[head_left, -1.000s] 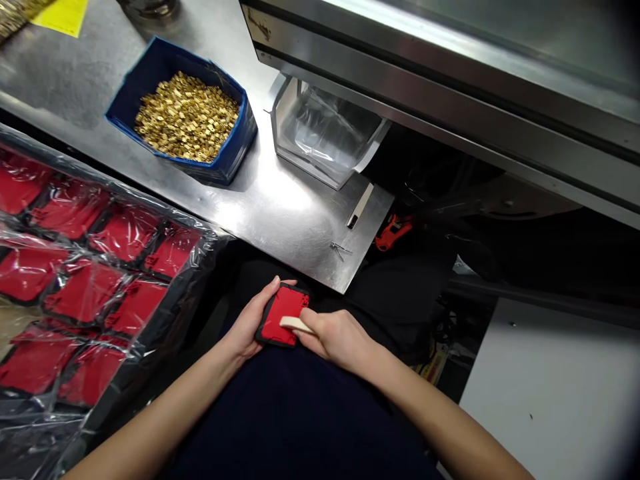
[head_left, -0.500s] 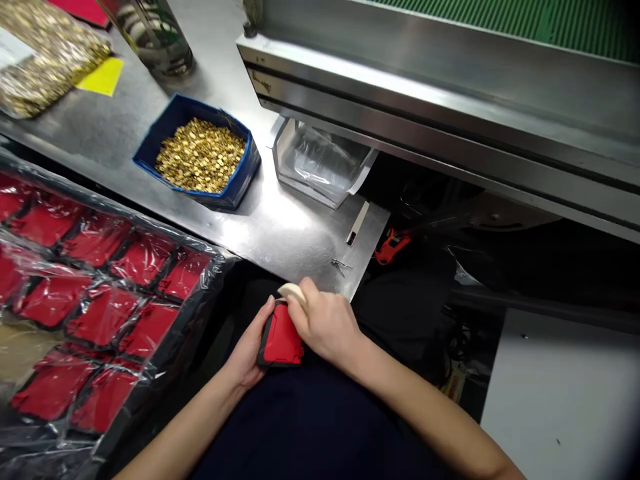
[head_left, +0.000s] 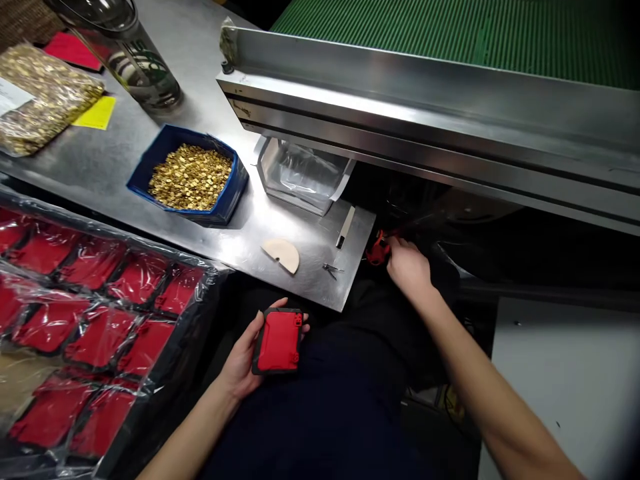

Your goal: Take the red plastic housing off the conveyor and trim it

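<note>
My left hand (head_left: 245, 360) holds a small red case with a black rim (head_left: 279, 340) above my lap, thumb along its left edge and fingertips showing at its right. My right hand (head_left: 409, 267) is at the table's right corner, its fingers closed on an orange-red tool with black parts (head_left: 377, 248); the exact kind of tool is unclear. A cream half-round piece with a small notch (head_left: 283, 255) lies on the metal table (head_left: 310, 283). Near it are a small forked metal piece (head_left: 331, 270) and a flat pale strip with a dark end (head_left: 346, 227).
A blue bin of small gold-coloured metal parts (head_left: 150, 193) and a grey bin with clear plastic bags (head_left: 295, 200) stand on the table. A green ribbed conveyor (head_left: 400, 40) runs behind. At left, a plastic-lined box (head_left: 165, 373) holds several red cases. A clear bottle (head_left: 145, 73) stands farther back.
The cream half-round piece has gone from my right hand onto the table. My right hand has moved right to the orange-red tool. My left hand keeps the red case.
</note>
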Demonstrator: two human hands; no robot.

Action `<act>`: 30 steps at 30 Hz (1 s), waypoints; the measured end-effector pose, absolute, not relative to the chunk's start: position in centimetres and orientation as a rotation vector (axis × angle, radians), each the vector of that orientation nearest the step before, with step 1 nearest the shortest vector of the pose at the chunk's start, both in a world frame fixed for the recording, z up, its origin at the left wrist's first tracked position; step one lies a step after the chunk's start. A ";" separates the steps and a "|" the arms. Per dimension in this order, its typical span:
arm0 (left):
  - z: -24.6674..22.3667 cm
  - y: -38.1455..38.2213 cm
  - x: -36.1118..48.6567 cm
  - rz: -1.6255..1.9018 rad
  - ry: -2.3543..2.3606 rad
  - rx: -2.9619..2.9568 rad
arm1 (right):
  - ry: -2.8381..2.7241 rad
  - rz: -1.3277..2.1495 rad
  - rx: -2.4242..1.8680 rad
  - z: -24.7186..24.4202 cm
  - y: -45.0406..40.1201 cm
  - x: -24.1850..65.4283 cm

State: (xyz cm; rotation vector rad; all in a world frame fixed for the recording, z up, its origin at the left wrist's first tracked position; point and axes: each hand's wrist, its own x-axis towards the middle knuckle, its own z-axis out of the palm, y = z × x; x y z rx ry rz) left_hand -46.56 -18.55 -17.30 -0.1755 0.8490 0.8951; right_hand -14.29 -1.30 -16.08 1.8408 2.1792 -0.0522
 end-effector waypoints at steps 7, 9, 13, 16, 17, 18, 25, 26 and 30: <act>-17.2 -18.2 -46.4 0.840 0.815 -0.168 | 2.364 -0.128 1.360 -22.3 1.9 -9.9; -16.8 -18.6 -46.3 0.848 0.813 -0.143 | 2.390 -0.111 1.302 -22.7 2.3 -9.5; -15.9 -19.2 -45.9 0.938 0.960 0.052 | 2.422 -0.095 1.179 -21.1 1.1 -8.7; -15.6 -19.6 -45.5 0.972 1.176 0.266 | 2.441 -0.140 1.036 -17.8 -2.2 -9.1; -15.6 -19.7 -45.3 0.962 1.224 0.320 | 2.450 -0.168 0.979 -16.5 -3.7 -9.6; -15.8 -19.9 -45.2 0.949 1.259 0.369 | 2.454 -0.205 0.928 -15.1 -5.4 -10.4; -17.0 -20.4 -45.0 0.868 1.365 0.628 | 2.304 -0.601 0.881 -8.6 -13.1 -19.3; -17.1 -20.4 -45.0 0.871 1.380 0.640 | 2.276 -0.620 0.916 -8.5 -13.2 -20.1; -17.2 -20.6 -45.5 0.856 1.342 0.648 | 2.208 -0.660 0.969 -8.6 -12.8 -21.5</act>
